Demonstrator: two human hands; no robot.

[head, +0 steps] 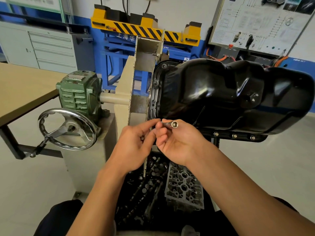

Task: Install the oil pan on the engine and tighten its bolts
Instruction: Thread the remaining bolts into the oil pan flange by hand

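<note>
At the engine stand (122, 99), centre frame: black oil pan (230, 92) sits to the right of the cream upright plate, glossy domed side toward the camera, its flange running down the left edge and along the bottom. Three bolts (234, 136) show in the lower flange, heads seated in a row; more bolt holes along the left flange, contents too small to read. Both hands are brought together just in front of the pan's lower left corner. Right hand (175, 142) grips a short silver socket (172, 124) between thumb and curled fingers, open hex end facing the camera. Left hand (134, 142) has its fingers curled, thumb and forefinger reaching to the socket's narrow end (cannot tell whether they pinch it or only touch; a small dark item may lie in the palm, unclear). Left of the stand: green gearbox (80, 92) with a chromed handwheel (67, 128) below it, shaft running into the cream plate. Wooden table (25, 87) at far left. Below the hands, a dark tray of parts: grey cylinder head (184, 186) and camshafts (144, 193) beside it. Background: yellow-and-black striped lift (144, 29), grey drawer cabinet (51, 48), wiring diagram board (255, 23) on the wall.
</note>
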